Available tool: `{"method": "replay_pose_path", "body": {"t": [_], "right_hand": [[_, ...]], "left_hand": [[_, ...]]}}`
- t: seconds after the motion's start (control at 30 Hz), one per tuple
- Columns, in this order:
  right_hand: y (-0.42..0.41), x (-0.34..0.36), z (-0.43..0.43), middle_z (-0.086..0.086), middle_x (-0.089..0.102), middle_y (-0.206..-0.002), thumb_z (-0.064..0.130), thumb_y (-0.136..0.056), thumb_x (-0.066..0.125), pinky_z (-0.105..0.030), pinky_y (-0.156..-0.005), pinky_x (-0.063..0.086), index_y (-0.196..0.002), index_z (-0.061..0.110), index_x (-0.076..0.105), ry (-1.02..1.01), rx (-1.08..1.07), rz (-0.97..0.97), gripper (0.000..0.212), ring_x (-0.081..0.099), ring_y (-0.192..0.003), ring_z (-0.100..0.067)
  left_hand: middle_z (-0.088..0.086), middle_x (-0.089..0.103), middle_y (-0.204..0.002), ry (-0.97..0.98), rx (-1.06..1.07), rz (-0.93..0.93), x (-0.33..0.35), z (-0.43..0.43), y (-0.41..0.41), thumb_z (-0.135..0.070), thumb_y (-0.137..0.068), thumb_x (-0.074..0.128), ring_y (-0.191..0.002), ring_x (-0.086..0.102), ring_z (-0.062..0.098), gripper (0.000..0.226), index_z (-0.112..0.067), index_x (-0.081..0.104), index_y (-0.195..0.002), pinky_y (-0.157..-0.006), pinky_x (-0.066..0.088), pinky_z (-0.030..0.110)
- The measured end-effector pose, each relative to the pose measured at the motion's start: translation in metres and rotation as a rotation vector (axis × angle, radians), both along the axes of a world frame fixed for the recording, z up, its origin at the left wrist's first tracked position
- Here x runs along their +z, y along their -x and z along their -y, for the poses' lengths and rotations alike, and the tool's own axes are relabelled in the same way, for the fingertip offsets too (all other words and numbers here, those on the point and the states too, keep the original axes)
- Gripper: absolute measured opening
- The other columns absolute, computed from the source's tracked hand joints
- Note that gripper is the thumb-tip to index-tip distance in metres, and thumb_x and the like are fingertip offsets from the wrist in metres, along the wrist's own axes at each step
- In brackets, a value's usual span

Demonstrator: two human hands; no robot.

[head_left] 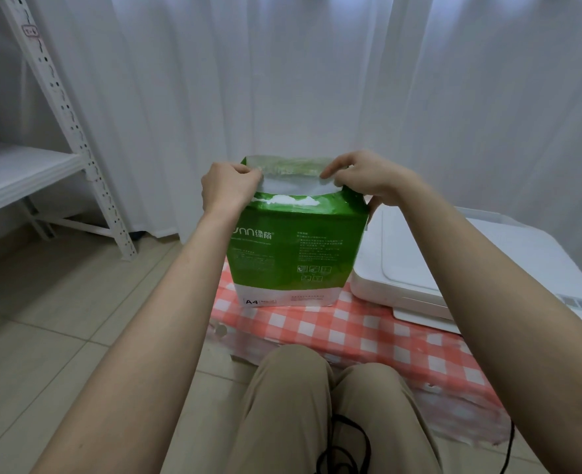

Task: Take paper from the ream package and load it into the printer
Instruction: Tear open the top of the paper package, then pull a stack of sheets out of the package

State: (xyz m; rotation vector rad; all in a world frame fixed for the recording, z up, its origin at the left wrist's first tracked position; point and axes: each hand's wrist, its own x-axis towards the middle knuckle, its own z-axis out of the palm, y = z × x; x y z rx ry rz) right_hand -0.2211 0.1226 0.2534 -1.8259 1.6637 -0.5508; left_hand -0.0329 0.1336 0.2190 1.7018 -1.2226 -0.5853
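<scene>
A green and white A4 ream package [293,248] stands upright on a red-and-white checked cloth [351,333]. Its top end is torn open, with a white inner flap showing. My left hand [229,186] pinches the flap's left corner. My right hand [364,177] grips the flap's right corner at the package top. The paper inside is hidden by the wrapper. A white printer [453,265] sits shut on the cloth just right of the package, partly behind my right forearm.
White curtains [317,80] hang close behind the package. A white metal shelf rack [60,131] stands at the left on the tiled floor. My knees in beige trousers [317,405] are near the cloth's front edge, with a black cable [347,443] lying across them.
</scene>
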Motion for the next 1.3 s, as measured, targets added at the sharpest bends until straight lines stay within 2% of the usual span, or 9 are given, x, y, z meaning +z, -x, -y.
{"method": "replay_pose_path", "body": {"t": [0.27, 0.33, 0.4, 0.47, 0.63, 0.83, 1.0, 1.17, 1.3], "right_hand": [[-0.003, -0.009, -0.003, -0.011, 0.048, -0.087, -0.006, -0.084, 0.022, -0.062, -0.085, 0.048, -0.113, 0.011, 0.064, 0.124, -0.065, 0.052, 0.055, 0.044, -0.078, -0.028], [-0.006, -0.012, -0.004, -0.002, 0.048, -0.080, -0.009, -0.083, 0.021, -0.043, -0.064, 0.057, -0.111, 0.010, 0.066, 0.201, -0.087, 0.088, 0.056, 0.046, -0.067, -0.022], [-0.010, -0.015, -0.003, 0.007, 0.040, -0.068, -0.011, -0.082, 0.022, -0.011, -0.036, 0.038, -0.105, 0.008, 0.069, 0.292, -0.133, 0.123, 0.056, 0.040, -0.051, -0.006], [-0.013, -0.019, -0.003, 0.006, 0.042, -0.066, -0.011, -0.081, 0.023, -0.008, -0.031, 0.028, -0.102, 0.008, 0.071, 0.343, -0.158, 0.169, 0.055, 0.039, -0.038, -0.001], [-0.011, -0.031, 0.009, -0.009, 0.063, -0.118, -0.010, -0.080, 0.025, -0.015, -0.076, 0.044, -0.097, 0.011, 0.074, 0.445, -0.175, 0.235, 0.056, 0.054, -0.088, -0.015], [0.009, -0.031, 0.035, -0.005, 0.061, -0.100, -0.010, -0.080, 0.024, -0.005, -0.042, 0.034, -0.099, 0.008, 0.073, 0.429, -0.135, 0.251, 0.055, 0.043, -0.055, -0.011], [0.015, -0.028, 0.070, -0.012, 0.066, -0.110, -0.013, -0.075, 0.025, -0.015, -0.081, 0.038, -0.093, 0.006, 0.074, 0.478, -0.159, 0.236, 0.056, 0.052, -0.099, -0.015], [0.026, -0.021, 0.092, -0.013, 0.069, -0.111, -0.013, -0.075, 0.026, -0.023, -0.099, 0.041, -0.091, 0.005, 0.074, 0.489, -0.128, 0.215, 0.054, 0.055, -0.112, -0.022], [0.047, -0.012, 0.098, -0.012, 0.069, -0.108, -0.014, -0.076, 0.025, -0.017, -0.085, 0.043, -0.092, 0.005, 0.074, 0.490, -0.145, 0.179, 0.055, 0.056, -0.104, -0.020]], "left_hand": [[-0.001, 0.065, -0.094, 0.108, 0.030, -0.042, -0.006, -0.026, -0.001, -0.009, -0.082, 0.051, -0.074, 0.059, 0.011, 0.033, -0.021, 0.072, -0.105, -0.075, 0.045, 0.022], [0.000, 0.067, -0.099, 0.126, 0.041, -0.074, -0.008, -0.036, -0.002, -0.010, -0.082, 0.050, -0.083, 0.057, 0.015, 0.034, -0.021, 0.071, -0.107, -0.074, 0.044, 0.022], [0.000, 0.068, -0.103, 0.133, 0.061, -0.064, -0.013, -0.048, -0.001, -0.010, -0.083, 0.048, -0.086, 0.055, 0.015, 0.037, -0.021, 0.070, -0.110, -0.076, 0.042, 0.021], [0.001, 0.065, -0.102, 0.140, 0.084, -0.063, -0.019, -0.060, 0.003, -0.012, -0.084, 0.049, -0.099, 0.057, 0.018, 0.037, -0.021, 0.067, -0.115, -0.086, 0.042, 0.023], [0.005, 0.058, -0.125, 0.165, 0.091, -0.057, -0.030, -0.075, 0.030, -0.014, -0.086, 0.051, -0.118, 0.052, 0.019, 0.041, -0.015, 0.058, -0.127, -0.100, 0.035, 0.022], [0.006, 0.046, -0.134, 0.212, 0.083, -0.106, -0.026, -0.059, 0.058, -0.009, -0.088, 0.048, -0.122, 0.045, 0.018, 0.043, -0.009, 0.050, -0.131, -0.080, 0.022, 0.006], [0.008, 0.041, -0.136, 0.186, 0.069, -0.140, -0.018, -0.034, 0.071, -0.008, -0.090, 0.046, -0.123, 0.044, 0.019, 0.046, -0.007, 0.045, -0.136, -0.074, 0.016, 0.002], [0.007, 0.039, -0.137, 0.165, 0.068, -0.201, -0.015, -0.018, 0.090, -0.008, -0.091, 0.044, -0.127, 0.042, 0.020, 0.048, -0.006, 0.042, -0.139, -0.079, 0.021, 0.005], [0.006, 0.037, -0.138, 0.181, 0.031, -0.235, -0.013, -0.015, 0.114, -0.006, -0.090, 0.043, -0.129, 0.039, 0.020, 0.049, -0.006, 0.041, -0.139, -0.083, 0.018, 0.004]]}}
